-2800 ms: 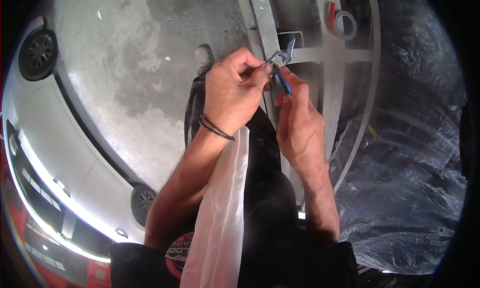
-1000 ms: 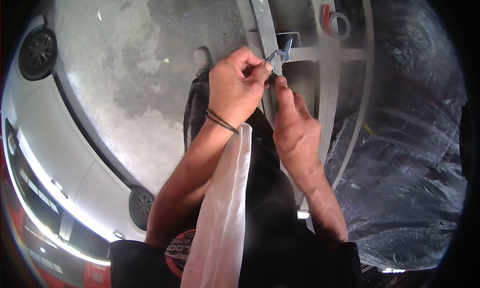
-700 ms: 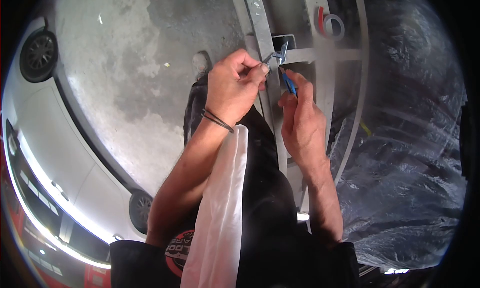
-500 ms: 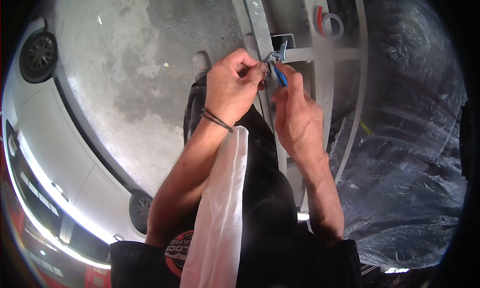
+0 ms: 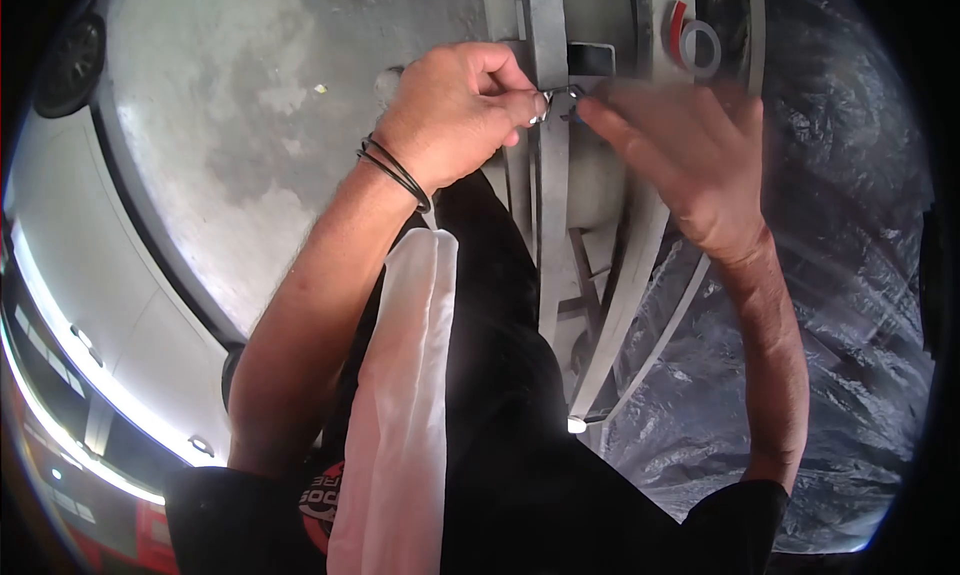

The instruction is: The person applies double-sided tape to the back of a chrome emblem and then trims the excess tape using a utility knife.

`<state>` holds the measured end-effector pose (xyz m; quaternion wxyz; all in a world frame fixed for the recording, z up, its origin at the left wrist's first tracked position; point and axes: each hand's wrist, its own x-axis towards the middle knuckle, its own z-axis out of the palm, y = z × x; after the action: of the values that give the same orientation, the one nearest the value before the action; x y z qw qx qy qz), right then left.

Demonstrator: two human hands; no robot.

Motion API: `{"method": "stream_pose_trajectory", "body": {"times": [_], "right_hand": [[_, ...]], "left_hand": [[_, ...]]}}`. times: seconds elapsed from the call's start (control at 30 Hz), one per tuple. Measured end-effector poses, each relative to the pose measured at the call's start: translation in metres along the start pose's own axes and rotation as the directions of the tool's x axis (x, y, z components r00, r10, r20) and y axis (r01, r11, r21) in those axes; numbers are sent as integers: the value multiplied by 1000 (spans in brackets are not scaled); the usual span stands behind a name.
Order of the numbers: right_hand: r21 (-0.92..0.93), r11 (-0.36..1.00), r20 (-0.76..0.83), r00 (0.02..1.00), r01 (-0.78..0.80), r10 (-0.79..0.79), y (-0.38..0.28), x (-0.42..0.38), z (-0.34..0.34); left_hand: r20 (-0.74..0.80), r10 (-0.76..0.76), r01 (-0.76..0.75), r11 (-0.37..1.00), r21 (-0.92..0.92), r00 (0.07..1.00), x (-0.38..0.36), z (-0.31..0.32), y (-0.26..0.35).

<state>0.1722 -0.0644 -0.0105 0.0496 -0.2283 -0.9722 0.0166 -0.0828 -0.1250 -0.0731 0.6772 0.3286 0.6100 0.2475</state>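
Observation:
My left hand (image 5: 455, 110) pinches a small dark thin piece (image 5: 556, 90) between thumb and fingertips, above a grey metal bar (image 5: 547, 175). Black bands circle that wrist. To the right, my right hand (image 5: 690, 155) is blurred by motion, palm down, its fingertips near the far end of the thin piece. A bit of blue shows at its fingertips; the rest of the blue tool is hidden or blurred. A white cloth (image 5: 405, 375) hangs over the front of my dark clothing.
Beyond the bar are grey frame rails (image 5: 640, 285) and a roll of tape (image 5: 700, 49) beside a red strip (image 5: 677, 30). Crinkled plastic sheeting (image 5: 840, 305) covers the right side. A white car (image 5: 110, 235) stands on the left, on the concrete floor (image 5: 230, 95).
My right hand has swung right and its fingers have spread, with the blue tool now mostly out of sight. My left hand still pinches. The whole view has shifted somewhat.

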Motion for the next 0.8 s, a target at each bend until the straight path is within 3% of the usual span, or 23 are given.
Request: {"method": "stream_pose_trajectory", "body": {"times": [0.13, 0.8], "right_hand": [[-8, 996, -131, 988, 85, -85, 10, 8, 20], [-5, 988, -50, 987, 153, -153, 30, 15, 28]], "left_hand": [[-16, -21, 21, 1000, -13, 1000, 0, 1, -1], [4, 25, -25, 999, -26, 1000, 0, 2, -2]]}}
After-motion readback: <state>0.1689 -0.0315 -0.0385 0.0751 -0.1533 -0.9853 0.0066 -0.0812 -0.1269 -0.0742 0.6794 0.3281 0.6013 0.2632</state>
